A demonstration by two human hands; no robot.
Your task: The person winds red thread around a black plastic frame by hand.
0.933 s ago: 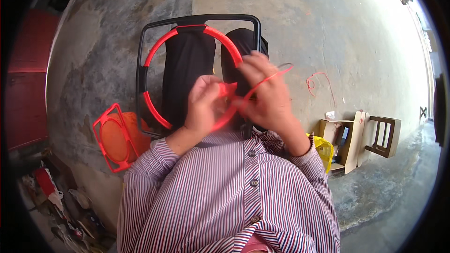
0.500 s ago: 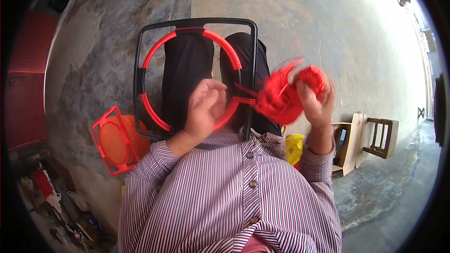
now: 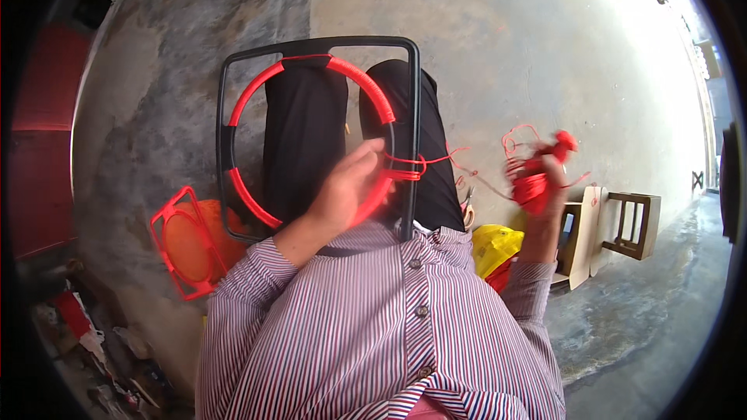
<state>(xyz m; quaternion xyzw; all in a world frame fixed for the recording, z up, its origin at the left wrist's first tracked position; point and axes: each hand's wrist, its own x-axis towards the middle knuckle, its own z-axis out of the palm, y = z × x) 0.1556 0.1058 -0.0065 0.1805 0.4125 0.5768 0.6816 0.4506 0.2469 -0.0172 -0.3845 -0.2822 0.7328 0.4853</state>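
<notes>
I see bare grey concrete floor (image 3: 467,8) at 1 o'clock. Just past 3 o'clock I have 1 brown slatted stand (image 3: 634,225), with 1 cardboard box (image 3: 577,245) just beside it, partly hidden. At 4 o'clock I get 1 bright yellow bag (image 3: 496,247), crumpled. Near 8:30 I make out 1 small red frame (image 3: 187,284), tilted, in front of 1 orange rounded object (image 3: 227,222) — touching or not, I can't tell. Mixed clutter (image 3: 93,334) lies at 8 o'clock — too dim to sort — and 1 dark red panel (image 3: 43,171) stands at 9.
</notes>
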